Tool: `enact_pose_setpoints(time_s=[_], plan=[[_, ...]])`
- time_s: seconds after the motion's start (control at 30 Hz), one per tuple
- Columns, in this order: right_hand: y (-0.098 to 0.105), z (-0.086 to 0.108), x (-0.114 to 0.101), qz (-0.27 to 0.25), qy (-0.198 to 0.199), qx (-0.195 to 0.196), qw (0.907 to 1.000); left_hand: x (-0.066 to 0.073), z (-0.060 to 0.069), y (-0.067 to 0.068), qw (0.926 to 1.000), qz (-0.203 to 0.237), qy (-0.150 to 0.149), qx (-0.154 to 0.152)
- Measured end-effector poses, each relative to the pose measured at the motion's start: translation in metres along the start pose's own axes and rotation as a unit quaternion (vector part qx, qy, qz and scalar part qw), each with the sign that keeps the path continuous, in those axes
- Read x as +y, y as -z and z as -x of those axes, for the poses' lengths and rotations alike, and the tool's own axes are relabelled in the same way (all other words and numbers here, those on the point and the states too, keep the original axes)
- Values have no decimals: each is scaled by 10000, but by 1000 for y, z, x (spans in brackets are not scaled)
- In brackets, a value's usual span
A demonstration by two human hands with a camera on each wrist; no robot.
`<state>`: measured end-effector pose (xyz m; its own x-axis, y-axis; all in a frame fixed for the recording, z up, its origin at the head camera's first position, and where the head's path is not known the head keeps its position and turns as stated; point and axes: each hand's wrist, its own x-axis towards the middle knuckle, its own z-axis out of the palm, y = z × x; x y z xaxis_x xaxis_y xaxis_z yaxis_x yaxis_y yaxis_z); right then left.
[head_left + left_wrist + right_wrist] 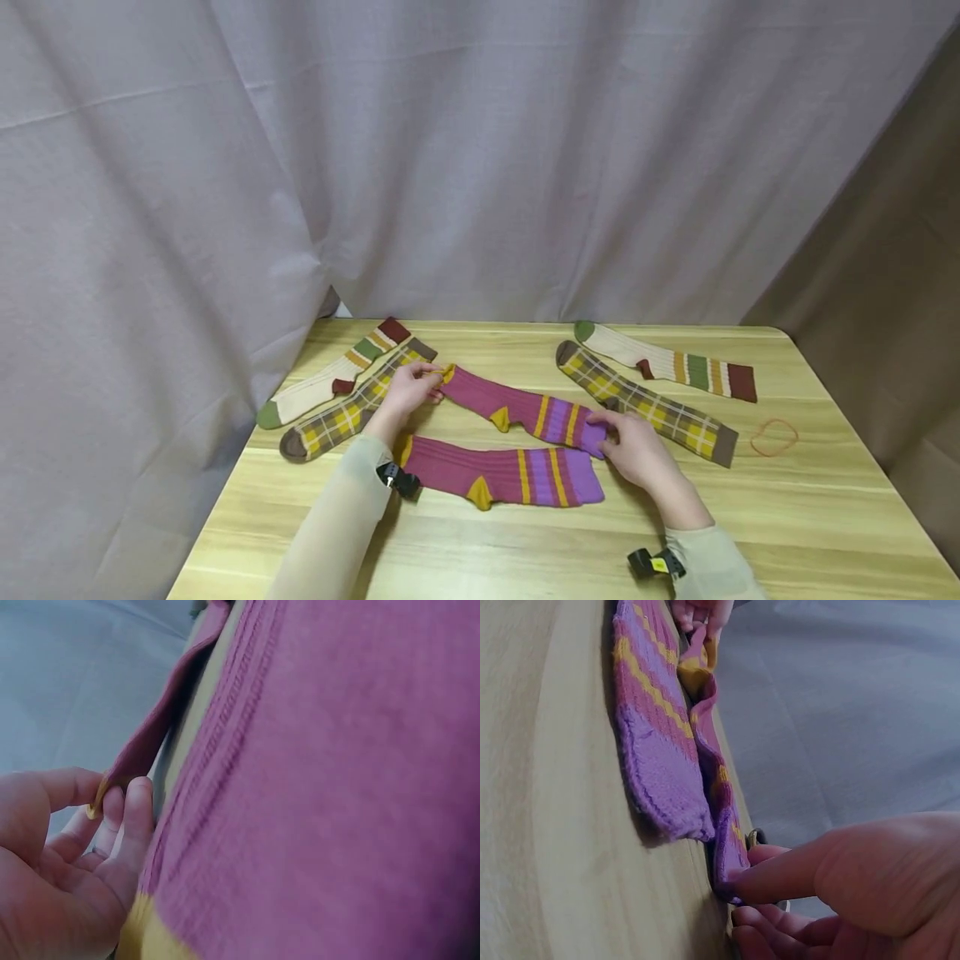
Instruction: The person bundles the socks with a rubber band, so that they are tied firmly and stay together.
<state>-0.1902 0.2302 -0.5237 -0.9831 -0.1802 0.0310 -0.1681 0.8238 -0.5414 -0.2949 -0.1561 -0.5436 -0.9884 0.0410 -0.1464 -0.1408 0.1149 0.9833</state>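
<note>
Upper pink sock is mid-frame, left hand pinching its toe, right hand pinching its cuff. Matching sock just below, plaid socks crowd both sides; more elbow room lower right, toward the table edge.

Head view high, downward — wrist views close, nearer magenta sock in both.
</note>
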Motion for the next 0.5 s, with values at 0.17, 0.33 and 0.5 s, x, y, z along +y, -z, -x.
enact_pose_setpoints(time_s=[0.17, 0.33, 0.5], plan=[[-1, -1, 1, -136, 76, -61, 9999, -4, 12, 12, 9997, 231, 43, 87], [-3, -1, 1, -226, 196, 29, 9995, -3, 22, 22, 9990, 417, 44, 172], [-5, -2, 3, -401, 173, 111, 9990, -5, 28, 28, 9989, 389, -144, 234]])
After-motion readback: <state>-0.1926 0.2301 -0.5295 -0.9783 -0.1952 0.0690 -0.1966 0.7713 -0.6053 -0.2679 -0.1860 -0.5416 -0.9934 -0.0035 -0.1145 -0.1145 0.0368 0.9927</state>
